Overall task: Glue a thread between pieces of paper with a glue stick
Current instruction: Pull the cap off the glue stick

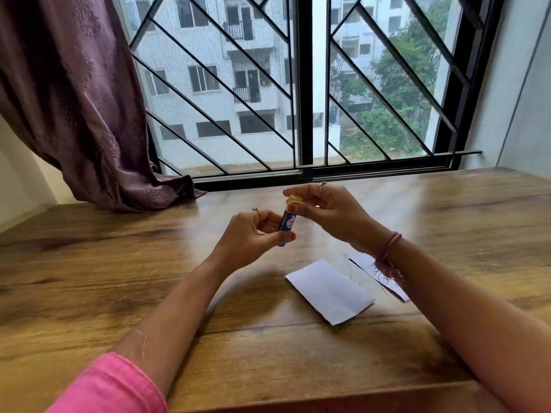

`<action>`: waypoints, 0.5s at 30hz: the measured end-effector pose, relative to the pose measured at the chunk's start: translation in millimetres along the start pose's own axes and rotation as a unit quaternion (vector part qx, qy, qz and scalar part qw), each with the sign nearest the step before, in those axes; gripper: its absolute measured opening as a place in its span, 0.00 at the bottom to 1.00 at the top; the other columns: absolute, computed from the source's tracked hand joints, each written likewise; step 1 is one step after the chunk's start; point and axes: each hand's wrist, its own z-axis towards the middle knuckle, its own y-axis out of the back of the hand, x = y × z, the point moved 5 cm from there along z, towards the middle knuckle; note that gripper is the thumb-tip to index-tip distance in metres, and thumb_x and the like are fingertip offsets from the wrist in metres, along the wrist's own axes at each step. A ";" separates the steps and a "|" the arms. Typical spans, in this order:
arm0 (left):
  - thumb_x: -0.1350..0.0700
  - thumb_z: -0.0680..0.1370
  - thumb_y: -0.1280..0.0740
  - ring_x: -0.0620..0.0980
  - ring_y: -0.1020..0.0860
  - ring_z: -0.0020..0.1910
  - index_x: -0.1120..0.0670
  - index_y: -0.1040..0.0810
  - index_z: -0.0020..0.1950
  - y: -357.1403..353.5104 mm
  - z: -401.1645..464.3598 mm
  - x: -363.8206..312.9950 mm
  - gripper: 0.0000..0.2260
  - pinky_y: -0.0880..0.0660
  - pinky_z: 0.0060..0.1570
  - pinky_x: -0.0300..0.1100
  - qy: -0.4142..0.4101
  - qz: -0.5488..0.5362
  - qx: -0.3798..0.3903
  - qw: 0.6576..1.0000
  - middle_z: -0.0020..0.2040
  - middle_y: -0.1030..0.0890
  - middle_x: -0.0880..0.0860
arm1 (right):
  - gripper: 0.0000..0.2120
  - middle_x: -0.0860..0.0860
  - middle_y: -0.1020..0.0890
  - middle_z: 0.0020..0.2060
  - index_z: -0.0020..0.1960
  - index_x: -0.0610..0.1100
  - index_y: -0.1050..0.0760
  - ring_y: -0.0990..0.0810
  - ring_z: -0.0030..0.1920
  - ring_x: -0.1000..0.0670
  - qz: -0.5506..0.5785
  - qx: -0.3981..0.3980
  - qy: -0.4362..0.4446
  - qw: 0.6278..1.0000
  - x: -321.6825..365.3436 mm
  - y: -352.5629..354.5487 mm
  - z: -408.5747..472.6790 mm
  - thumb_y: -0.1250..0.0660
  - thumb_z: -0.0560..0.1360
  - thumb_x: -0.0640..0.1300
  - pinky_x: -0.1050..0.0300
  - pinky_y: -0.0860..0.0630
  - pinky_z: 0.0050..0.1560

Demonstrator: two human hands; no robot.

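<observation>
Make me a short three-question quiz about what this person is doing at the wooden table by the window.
1. True or false: the blue glue stick is lying flat on the wooden table.
2. Which hand grips the yellow cap? A) left hand B) right hand C) neither
3. Fill in: the white paper rectangle lies on the table nearer the person's ____ forearm.

Key:
1. False; both hands hold it above the table, the left hand round the blue body.
2. B; the right hand pinches the cap.
3. Right.
</observation>
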 end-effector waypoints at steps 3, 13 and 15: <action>0.55 0.68 0.23 0.42 0.18 0.34 0.50 0.19 0.45 0.3 -0.6 0.6 0.09 0.25 0.36 0.30 -0.001 0.018 -0.015 1.000 0.36 0.16 0.47 | 0.17 0.46 0.17 0.51 0.63 0.41 0.25 0.18 0.51 0.54 0.010 0.008 -0.015 1.000 -1.4 -1.8 -0.7 0.31 0.74 0.40 0.60 0.22 0.55; 0.53 0.66 0.21 0.39 0.20 0.32 0.46 0.20 0.41 2.8 0.2 -0.8 0.10 0.27 0.34 0.28 -0.012 0.076 -0.067 0.995 0.35 0.17 0.45 | 0.14 0.50 0.18 0.33 0.46 0.41 0.20 0.24 0.33 0.58 -0.180 -0.082 0.019 0.980 7.7 5.0 -1.9 0.27 0.69 0.52 0.64 0.25 0.35; 0.53 0.66 0.22 0.39 0.19 0.34 0.48 0.19 0.42 2.7 1.4 -0.6 0.09 0.27 0.35 0.28 -0.005 0.078 -0.065 0.995 0.36 0.17 0.46 | 0.13 0.45 0.16 0.41 0.50 0.40 0.20 0.19 0.40 0.49 -0.167 -0.058 0.017 0.984 8.1 4.8 -0.4 0.28 0.71 0.49 0.56 0.21 0.45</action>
